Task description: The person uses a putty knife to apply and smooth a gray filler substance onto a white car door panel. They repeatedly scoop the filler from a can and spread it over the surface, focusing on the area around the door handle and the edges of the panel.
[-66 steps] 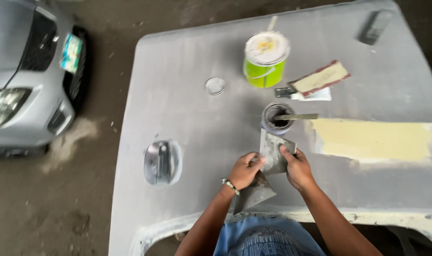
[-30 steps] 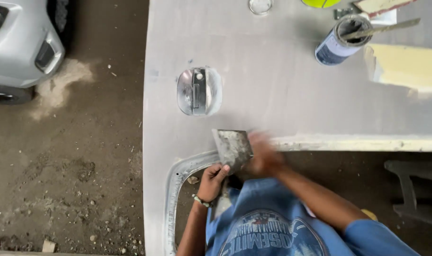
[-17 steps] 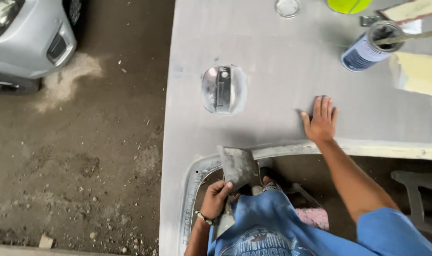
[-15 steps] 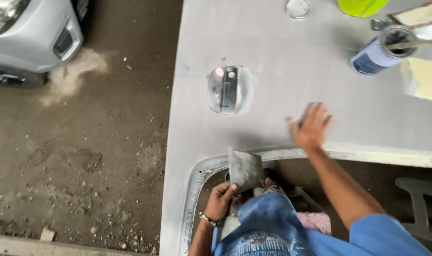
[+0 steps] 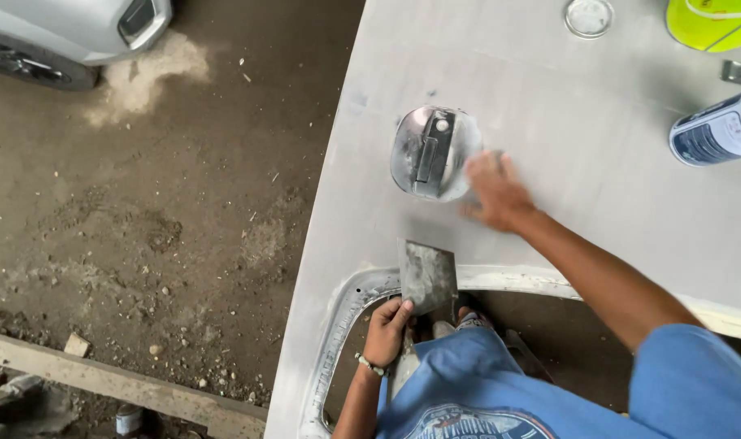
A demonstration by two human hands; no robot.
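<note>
**Hands at a sanded grey body panel**

A large grey primed panel [image 5: 565, 162], seemingly a vehicle's body part, fills most of the view and serves as the counter for the work. Its near edge curves around an open cut-out, and the person in a blue shirt stands inside that opening, which puts the whole surface within arm's reach. To the left lies bare dirt floor [image 5: 143, 228], with the corner of a silver car [image 5: 69, 32] at the top and a wooden plank [image 5: 118, 386] below.

The right hand [image 5: 494, 191] lies open and flat on the panel, fingers spread, just beside a round patch of bare metal [image 5: 431, 153] with a dark slotted fitting at its middle. The hand is blurred, so whether it rubs the surface or only rests there cannot be told; a flat palm suits feeling for unevenness.

The left hand [image 5: 386, 329] is closed around the handle of a wide metal scraper [image 5: 427, 278], whose blade rests tilted against the panel's edge, kept clear of the surface.

Along the far right stand a blue tin [image 5: 712, 134] lying at a slant, a yellow-green can [image 5: 712, 23] and a small clear lid [image 5: 588, 16], set well apart from the bare patch.
</note>
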